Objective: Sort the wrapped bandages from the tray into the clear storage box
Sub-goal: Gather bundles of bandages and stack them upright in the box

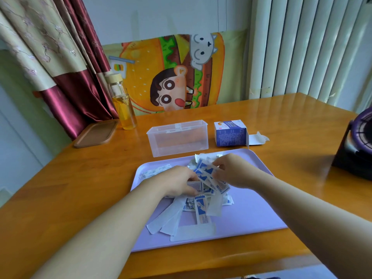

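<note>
**Both hands in the bandage pile on the tray**

Nearest to me, my two forearms reach forward over the wooden table (70, 188). The purple tray (251, 218) lies flat on it, straight in front of me. In the middle of the tray I see the bandages (203, 210) in a loose heap. Some wrappers are white and some are blue and white, and they lie across each other. A few long white ones point toward the near edge.

My left hand (177, 182) is palm down on the left side of the heap, with its fingers curled around some wrappers. My right hand (233, 170) is on the right side, a little higher. It pinches a bunch of blue and white wrappers between thumb and fingers and holds them above the heap. A few more wrappers lie apart near the far left corner of the tray.

Just behind the far edge of the tray stands the clear box (177, 137). Near its right side is a blue and white carton (231, 133) with its flap open. Farther left, a glass bottle (123, 105) with yellow liquid stands upright beside a brown lid (95, 133). At the right edge of the view is a dark fan (356, 146). Behind the table hangs a cartoon cloth (171, 73), and a curtain (60, 57) hangs at the left.
</note>
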The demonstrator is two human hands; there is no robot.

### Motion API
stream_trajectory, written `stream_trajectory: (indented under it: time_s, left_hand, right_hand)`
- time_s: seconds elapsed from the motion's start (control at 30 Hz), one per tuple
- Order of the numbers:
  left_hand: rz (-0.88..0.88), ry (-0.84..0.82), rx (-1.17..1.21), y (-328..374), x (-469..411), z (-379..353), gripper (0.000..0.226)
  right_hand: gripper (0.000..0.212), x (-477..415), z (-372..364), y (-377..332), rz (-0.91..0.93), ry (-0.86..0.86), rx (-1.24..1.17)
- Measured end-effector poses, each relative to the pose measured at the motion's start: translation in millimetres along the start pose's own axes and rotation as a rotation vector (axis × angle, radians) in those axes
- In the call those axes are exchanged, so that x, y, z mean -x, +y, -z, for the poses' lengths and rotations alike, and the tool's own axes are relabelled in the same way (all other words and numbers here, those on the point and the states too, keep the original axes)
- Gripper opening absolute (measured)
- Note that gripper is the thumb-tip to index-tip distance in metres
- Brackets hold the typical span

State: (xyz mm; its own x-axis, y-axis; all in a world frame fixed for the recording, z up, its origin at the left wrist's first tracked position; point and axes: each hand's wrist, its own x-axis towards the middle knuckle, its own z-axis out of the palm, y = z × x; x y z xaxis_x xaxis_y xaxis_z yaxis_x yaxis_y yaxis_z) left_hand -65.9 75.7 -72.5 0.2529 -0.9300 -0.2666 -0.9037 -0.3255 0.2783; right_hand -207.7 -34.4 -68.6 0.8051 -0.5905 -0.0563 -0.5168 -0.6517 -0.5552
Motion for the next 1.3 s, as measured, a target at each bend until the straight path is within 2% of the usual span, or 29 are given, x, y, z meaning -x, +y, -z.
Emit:
stream_trajectory:
  time_s: [0.17, 0.33, 0.43, 0.57, 0.67, 0.77, 1.1, 1.2, 1.3]
  left_hand:
    - [0.019, -0.004, 0.051, 4, 0, -1, 0.037]
    - [0.027, -0.003, -0.012, 8, -1, 1, 0.030]
    - [0.028, 0.001, -0.043, 8, -2, 0, 0.025]
    - [0.039, 0.016, 0.028, 3, -1, -2, 0.031]
    - [0.044, 0.010, 0.019, 1, -1, -3, 0.038]
    - [0.024, 0.018, -0.013, 2, -2, -1, 0.025]
    - [0.008, 0.057, 0.040, -6, 2, 7, 0.034]
    - [0.058, 0.072, 0.077, -14, 7, 17, 0.037]
    - [0.151, 0.156, 0.209, -25, 17, 25, 0.028]
  right_hand:
    - [0.027, -4, -9, -9, -0.013, -0.049, 0.161]
    - [0.036, -8, -13, -11, -0.046, -0.055, 0.166]
    - [0.030, -10, -12, -7, -0.061, -0.062, 0.125]
    - [0.009, -12, -4, 3, -0.118, -0.040, -0.022]
    - [0.014, -13, 2, 11, -0.172, -0.032, -0.242]
    - [0.009, -11, 5, 16, -0.216, -0.046, -0.430]
    - [0.010, -4, 10, 29, -0.249, 0.001, -0.588]
    - [0.006, -3, 12, 32, -0.249, 0.047, -0.743]
    - [0.007, -1, 14, 31, -0.220, 0.082, -0.845]
